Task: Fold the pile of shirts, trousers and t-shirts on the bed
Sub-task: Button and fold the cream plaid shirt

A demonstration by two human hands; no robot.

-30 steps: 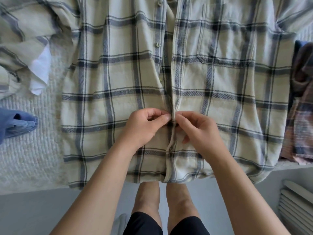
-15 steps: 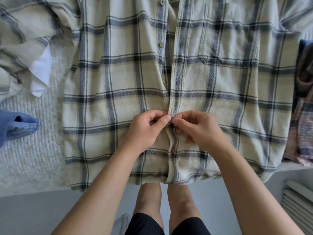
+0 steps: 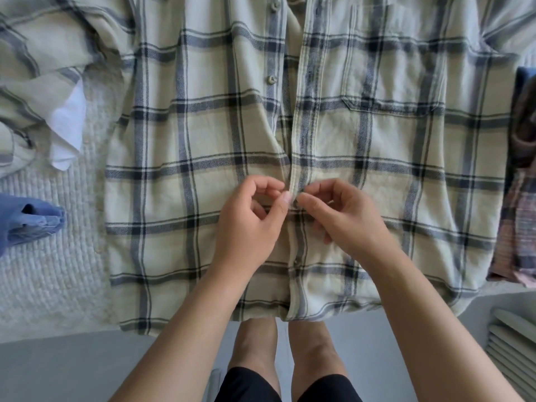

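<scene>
1. The plaid shirt (image 3: 203, 158) lies spread front-up on the bed (image 3: 43, 285), its hem hanging just over the bed's near edge.
2. My left hand (image 3: 249, 224) pinches the button side of the placket low on the plaid shirt; my right hand (image 3: 342, 219) pinches the buttonhole side, thumbs almost touching.
3. I judge I am fastening a lower button, a preparation before folding; the button itself is hidden under my fingertips.
4. Above my hands the plaid shirt's front gapes, with two buttons (image 3: 271, 79) undone.
5. Next calls for pushing this button through, then moving up the placket.
6. Left of the plaid shirt lies a blue garment (image 3: 26, 224); right of it, a pinkish plaid garment (image 3: 516, 227).
</scene>
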